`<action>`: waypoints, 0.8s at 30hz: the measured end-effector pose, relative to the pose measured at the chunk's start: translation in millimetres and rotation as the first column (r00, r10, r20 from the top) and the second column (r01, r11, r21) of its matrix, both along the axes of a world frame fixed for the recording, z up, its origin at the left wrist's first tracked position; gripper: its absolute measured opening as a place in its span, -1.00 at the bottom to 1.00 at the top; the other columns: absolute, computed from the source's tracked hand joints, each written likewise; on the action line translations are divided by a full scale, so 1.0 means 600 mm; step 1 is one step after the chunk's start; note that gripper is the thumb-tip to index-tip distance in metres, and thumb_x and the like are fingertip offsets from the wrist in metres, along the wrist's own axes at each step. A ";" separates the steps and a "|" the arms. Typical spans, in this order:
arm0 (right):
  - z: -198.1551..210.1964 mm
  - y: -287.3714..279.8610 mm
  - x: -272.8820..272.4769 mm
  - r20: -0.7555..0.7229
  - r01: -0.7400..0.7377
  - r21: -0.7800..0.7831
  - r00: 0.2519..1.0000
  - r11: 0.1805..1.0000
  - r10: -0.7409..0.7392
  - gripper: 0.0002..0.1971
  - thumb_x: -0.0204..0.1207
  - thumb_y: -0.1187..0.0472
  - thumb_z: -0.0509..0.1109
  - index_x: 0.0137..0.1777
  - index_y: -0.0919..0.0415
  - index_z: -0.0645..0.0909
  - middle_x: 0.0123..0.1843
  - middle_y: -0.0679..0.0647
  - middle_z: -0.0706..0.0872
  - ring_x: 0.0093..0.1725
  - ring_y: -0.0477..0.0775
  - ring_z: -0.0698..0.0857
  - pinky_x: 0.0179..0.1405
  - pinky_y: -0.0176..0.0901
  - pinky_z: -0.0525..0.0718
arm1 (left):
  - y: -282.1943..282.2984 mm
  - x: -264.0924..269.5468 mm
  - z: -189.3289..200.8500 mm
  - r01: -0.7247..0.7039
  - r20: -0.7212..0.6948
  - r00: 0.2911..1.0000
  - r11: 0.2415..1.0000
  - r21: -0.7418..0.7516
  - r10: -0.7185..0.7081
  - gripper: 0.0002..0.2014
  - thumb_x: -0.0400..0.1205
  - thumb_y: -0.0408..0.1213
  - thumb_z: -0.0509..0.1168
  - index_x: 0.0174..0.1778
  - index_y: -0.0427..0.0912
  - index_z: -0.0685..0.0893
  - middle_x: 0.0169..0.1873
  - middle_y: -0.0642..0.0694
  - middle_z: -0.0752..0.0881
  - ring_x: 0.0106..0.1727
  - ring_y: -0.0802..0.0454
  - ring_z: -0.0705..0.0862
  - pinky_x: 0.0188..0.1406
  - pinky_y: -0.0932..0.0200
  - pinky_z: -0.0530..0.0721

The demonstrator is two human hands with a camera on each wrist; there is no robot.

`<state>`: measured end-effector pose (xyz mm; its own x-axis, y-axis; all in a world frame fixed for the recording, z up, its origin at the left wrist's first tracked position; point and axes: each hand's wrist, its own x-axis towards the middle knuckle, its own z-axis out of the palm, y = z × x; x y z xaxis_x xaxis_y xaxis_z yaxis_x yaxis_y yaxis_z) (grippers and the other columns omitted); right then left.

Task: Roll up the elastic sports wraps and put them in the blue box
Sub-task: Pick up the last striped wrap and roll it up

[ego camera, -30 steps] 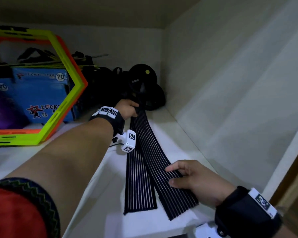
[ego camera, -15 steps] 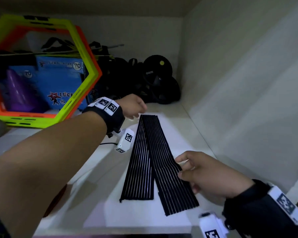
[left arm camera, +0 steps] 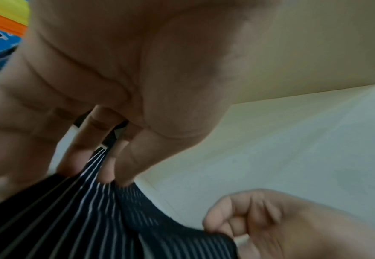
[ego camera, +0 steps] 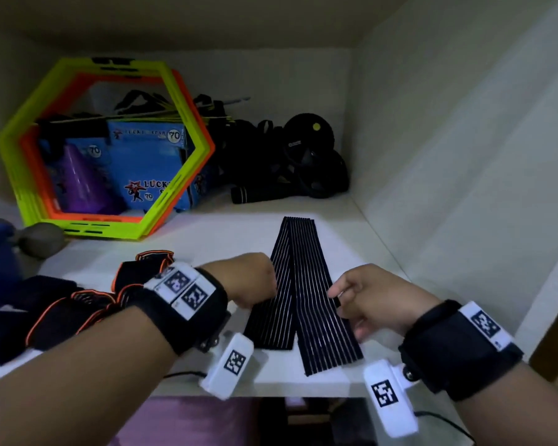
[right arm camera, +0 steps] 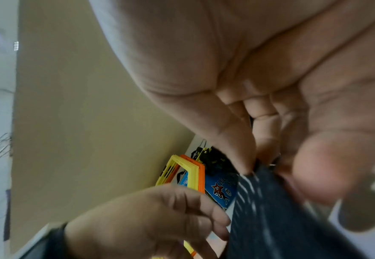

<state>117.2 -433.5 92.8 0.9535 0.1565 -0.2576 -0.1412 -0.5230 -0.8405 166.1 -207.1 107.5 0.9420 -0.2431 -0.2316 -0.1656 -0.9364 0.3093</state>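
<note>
1. Both hands have pulled back to the near part of the wraps; a second ago the left hand point(ego camera: 248, 281) was reaching deep toward the back of the shelf.
2. Two striped wraps lie flat on the shelf point(ego camera: 226, 233), fanning out toward the viewer from a shared far end: the left wrap point(ego camera: 273, 320) and the right wrap point(ego camera: 316, 317), which overlaps it.
3. On the left wrap, the left hand's fingers point(left arm camera: 124, 168) are bent down, tips pressing into the cloth at its 9 o'clock edge; I cannot tell whether they pinch it.
4. Over at the 3 o'clock edge, the right hand point(ego camera: 372, 300) pinches the right wrap between thumb and fingers point(right arm camera: 239, 149).
5. Neither wrap shows any roll yet, so rolling looks about to begin.
6. Behind the hexagon frames point(ego camera: 107, 146), at 11 o'clock on the shelf, stands the blue box point(ego camera: 152, 165), well apart from the wraps. Nothing of them has reached it; I judge the whole job remains.
</note>
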 end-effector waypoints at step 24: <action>0.021 0.084 -0.012 -0.020 -0.012 -0.323 1.000 0.946 0.006 -0.69 0.41 0.13 0.62 -0.01 0.27 0.62 -0.16 0.27 0.83 -0.23 0.22 0.84 -0.08 0.20 0.86 | 0.054 -0.119 -0.034 -0.128 -0.026 0.990 0.834 -0.537 0.135 -0.86 0.68 -0.25 0.31 -0.01 -0.22 0.73 -0.17 -0.26 0.82 -0.36 -0.10 0.75 -0.30 0.04 0.80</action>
